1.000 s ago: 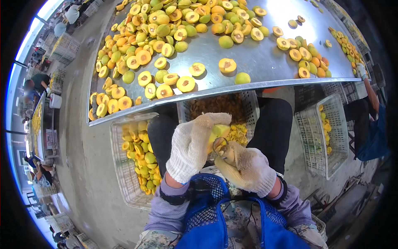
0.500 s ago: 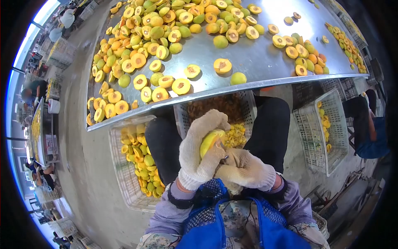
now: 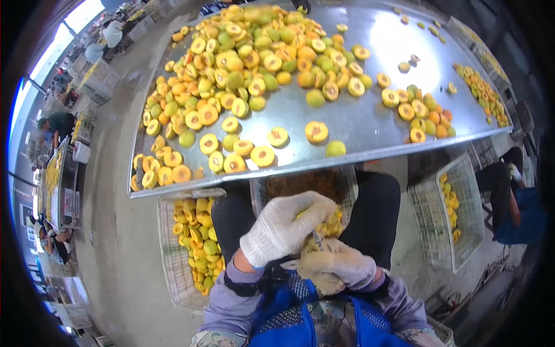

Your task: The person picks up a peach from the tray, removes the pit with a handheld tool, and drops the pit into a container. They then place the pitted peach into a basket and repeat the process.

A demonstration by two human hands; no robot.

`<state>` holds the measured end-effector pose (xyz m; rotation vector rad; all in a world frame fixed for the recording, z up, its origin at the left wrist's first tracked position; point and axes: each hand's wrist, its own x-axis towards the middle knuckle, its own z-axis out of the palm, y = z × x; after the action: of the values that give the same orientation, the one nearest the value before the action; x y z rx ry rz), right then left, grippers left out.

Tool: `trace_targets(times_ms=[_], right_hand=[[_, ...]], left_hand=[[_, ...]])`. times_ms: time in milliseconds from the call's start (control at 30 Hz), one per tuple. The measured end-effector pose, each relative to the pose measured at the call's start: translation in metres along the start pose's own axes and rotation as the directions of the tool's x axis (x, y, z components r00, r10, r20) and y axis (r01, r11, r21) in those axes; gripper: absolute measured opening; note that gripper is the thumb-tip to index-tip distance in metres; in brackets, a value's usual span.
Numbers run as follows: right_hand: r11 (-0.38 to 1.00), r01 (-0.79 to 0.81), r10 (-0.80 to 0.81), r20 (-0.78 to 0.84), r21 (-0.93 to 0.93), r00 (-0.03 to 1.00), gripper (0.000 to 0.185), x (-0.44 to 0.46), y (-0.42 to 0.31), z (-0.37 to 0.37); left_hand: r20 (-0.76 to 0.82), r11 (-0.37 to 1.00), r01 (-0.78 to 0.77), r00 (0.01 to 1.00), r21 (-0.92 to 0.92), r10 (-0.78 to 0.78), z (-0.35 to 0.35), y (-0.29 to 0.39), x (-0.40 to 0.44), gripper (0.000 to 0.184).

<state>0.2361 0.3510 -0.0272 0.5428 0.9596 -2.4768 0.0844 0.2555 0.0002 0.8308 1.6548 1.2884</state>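
Note:
My left hand (image 3: 286, 226), in a cream knit glove, is curled around a halved yellow-green peach (image 3: 301, 214). Its back faces up, so most of the fruit is hidden. Just below and to the right, my right hand (image 3: 341, 265), also gloved, is closed on a small metal tool (image 3: 318, 238) whose tip points toward the left hand's fingers. The tool's exact kind is hidden. Beneath both hands, between my knees, sits a crate (image 3: 259, 194) with brown matter at the back and yellow fruit pieces (image 3: 333, 224) nearer me.
A metal table (image 3: 370, 130) ahead carries a big heap of halved peaches (image 3: 231, 75). At my left stands a crate of peach halves (image 3: 167, 254); another crate (image 3: 436, 231) is at right. A co-worker (image 3: 509, 196) sits far right, and other people work at left.
My left hand has rolled over the peach half, which now hardly shows. My right hand has shifted slightly down. The view has tilted, so the table sits lower in it.

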Motion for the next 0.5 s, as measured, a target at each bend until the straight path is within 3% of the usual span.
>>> trace_targets(times_ms=[33,67,100,133,167,233,267,333,367,400,433,500], right_hand=[[1.000,0.020,-0.020,-0.024,0.000,1.000,0.023,0.003,-0.001,0.000],[0.985,-0.072,0.066,-0.042,-0.155,0.997,0.023,0.002,-0.013,-0.003],[0.982,-0.050,0.045,-0.032,-0.180,0.998,0.023,0.004,-0.016,-0.003],[0.947,0.048,-0.099,-0.147,-0.319,0.984,0.024,0.005,-0.012,-0.002],[0.881,0.122,-0.254,-0.239,-0.456,0.937,0.025,0.006,-0.009,-0.002],[0.856,0.114,-0.248,-0.209,-0.504,0.946,0.026,0.003,-0.011,-0.005],[0.880,0.134,-0.243,-0.191,-0.456,0.951,0.024,0.003,-0.009,-0.005],[0.896,0.157,-0.244,-0.164,-0.415,0.956,0.023,0.002,-0.005,-0.006],[0.939,0.121,-0.167,-0.118,-0.323,0.979,0.022,0.002,-0.003,-0.007],[0.971,0.073,-0.090,-0.065,-0.230,0.994,0.020,0.002,-0.002,-0.007],[0.968,0.074,-0.090,-0.059,-0.238,0.994,0.020,0.001,-0.003,-0.007],[0.987,-0.057,0.044,-0.086,-0.150,0.995,0.018,0.000,-0.003,-0.006]], left_hand=[[-0.016,1.000,-0.025,1.000,-0.017,0.025,0.000,-0.003,0.000,0.032],[-0.049,0.999,-0.026,0.998,-0.022,0.025,0.000,-0.004,0.000,0.032],[-0.080,0.999,-0.027,0.996,-0.027,0.025,0.001,-0.004,0.000,0.033],[-0.096,0.994,-0.111,0.989,0.024,0.113,0.000,-0.009,0.000,0.033],[-0.088,0.992,-0.097,0.992,-0.079,0.090,0.002,-0.010,0.000,0.032],[-0.086,0.986,-0.144,0.987,-0.089,0.136,0.004,-0.012,-0.004,0.033],[-0.107,0.971,-0.122,0.989,-0.206,0.101,0.009,-0.015,-0.007,0.032],[-0.272,0.962,-0.221,0.947,-0.160,0.172,0.026,-0.023,-0.013,0.029],[-0.354,0.960,-0.243,0.918,-0.141,0.180,0.030,-0.024,-0.014,0.028],[-0.382,0.957,-0.279,0.879,0.076,0.286,0.030,-0.024,-0.016,0.025],[-0.390,0.956,-0.284,0.873,0.080,0.292,0.028,-0.021,-0.017,0.025],[-0.310,0.887,-0.319,0.852,0.333,0.422,0.023,-0.015,-0.015,0.024]])
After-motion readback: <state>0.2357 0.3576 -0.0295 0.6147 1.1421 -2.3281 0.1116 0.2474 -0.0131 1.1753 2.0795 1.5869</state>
